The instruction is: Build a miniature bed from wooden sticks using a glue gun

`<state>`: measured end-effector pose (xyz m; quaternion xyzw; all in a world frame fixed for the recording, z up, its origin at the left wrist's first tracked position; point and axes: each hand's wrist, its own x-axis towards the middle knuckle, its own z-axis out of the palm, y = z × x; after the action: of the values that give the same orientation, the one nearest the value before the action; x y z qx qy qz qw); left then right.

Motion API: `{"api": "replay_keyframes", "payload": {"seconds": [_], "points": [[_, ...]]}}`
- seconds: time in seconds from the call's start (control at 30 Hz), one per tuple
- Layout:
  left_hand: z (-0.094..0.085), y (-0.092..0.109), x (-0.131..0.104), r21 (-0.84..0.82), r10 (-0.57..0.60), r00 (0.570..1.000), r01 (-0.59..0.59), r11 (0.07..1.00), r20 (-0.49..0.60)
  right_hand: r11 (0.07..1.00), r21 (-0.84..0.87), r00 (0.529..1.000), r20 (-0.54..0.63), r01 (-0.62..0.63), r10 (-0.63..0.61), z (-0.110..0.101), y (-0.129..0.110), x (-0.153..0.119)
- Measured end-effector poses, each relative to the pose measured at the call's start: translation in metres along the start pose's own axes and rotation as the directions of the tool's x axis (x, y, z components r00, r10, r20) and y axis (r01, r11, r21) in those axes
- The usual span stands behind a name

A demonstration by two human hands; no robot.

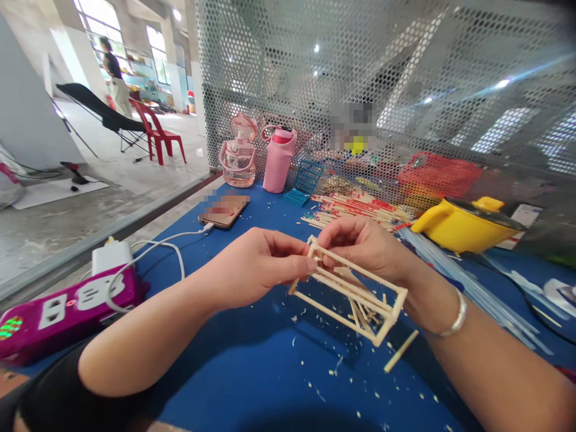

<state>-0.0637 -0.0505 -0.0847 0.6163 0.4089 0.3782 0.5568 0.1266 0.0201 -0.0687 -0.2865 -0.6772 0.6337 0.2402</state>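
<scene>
Above the blue tabletop (pixel 252 372), a small box-shaped frame of pale wooden sticks (pixel 355 264) is held tilted between both hands. My left hand (pixel 265 264) pinches its far left corner between thumb and fingers. Close by, my right hand (pixel 364 246) has its fingers closed at the same end, partly behind the top stick; any small piece in them is hidden. Loose short sticks (pixel 362 312) lie under the frame, and one more stick (pixel 401 351) rests to its right. Pale shavings are scattered around.
Red-tipped sticks (pixel 355 207) are piled behind my hands, near a blue rack (pixel 303 183). A pink bottle (pixel 279 159), clear jug (pixel 238 156) and charging phone (pixel 225 211) stand left. A yellow pot (pixel 468 228) and clear glue sticks (pixel 477 294) lie right. A purple power strip (pixel 67 312) is nearest left.
</scene>
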Motion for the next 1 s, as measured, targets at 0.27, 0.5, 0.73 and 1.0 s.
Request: {"api": "replay_keyframes", "payload": {"seconds": [0.27, 0.5, 0.73, 1.0], "points": [[-0.0001, -0.0001, -0.0002, -0.002, 0.019, 0.999, -0.019, 1.000, -0.028, 0.997, 0.074, 0.999, 0.050, 0.006, -0.010, -0.0031, -0.0021, 0.0001], [-0.0011, 0.0007, 0.0007, 0.029, 0.011, 0.998, -0.009, 1.000, -0.063, 0.995, 0.104, 1.000, -0.021, 0.011, -0.009, -0.0016, 0.0011, 0.0019], [-0.0001, -0.0009, 0.0001, -0.020, 0.000, 0.998, -0.001, 1.000, -0.068, 0.993, 0.114, 1.000, -0.015, 0.028, -0.026, 0.0032, 0.0007, 0.0019], [-0.0002, -0.0012, 0.0005, -0.019, -0.010, 0.997, 0.008, 1.000, -0.080, 0.994, 0.110, 0.998, -0.061, 0.010, -0.003, 0.0035, 0.0017, 0.0030]]}}
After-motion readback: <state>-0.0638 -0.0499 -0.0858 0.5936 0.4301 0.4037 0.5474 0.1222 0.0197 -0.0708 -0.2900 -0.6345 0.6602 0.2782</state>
